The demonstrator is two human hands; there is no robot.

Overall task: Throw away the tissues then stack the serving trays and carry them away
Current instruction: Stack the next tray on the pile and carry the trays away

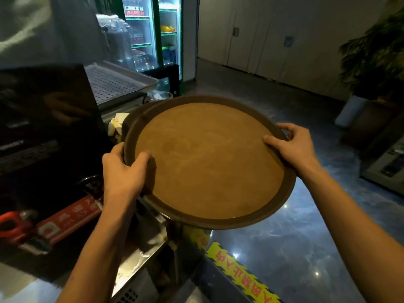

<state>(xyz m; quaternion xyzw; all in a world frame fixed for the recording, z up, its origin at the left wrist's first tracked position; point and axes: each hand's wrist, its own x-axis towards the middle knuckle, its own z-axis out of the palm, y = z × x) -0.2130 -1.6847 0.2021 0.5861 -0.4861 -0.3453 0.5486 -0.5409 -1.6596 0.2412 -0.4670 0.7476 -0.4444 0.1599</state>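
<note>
Both arms reached forward; the left hand (122, 171) and right hand (293, 145) gripped opposite rims of the stacked round trays (207, 160), held above the counter edge (140, 259). The lower tray barely showed.

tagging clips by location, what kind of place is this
Probably a restaurant or cafe service area: a glass-door drinks fridge, a perforated metal tray on the counter, and round brown serving trays held in both hands.

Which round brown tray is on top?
The round brown tray with the tan inner surface is on top, its whole face showing. The second brown tray lies underneath; only its rim peeks out at the upper left.
</note>
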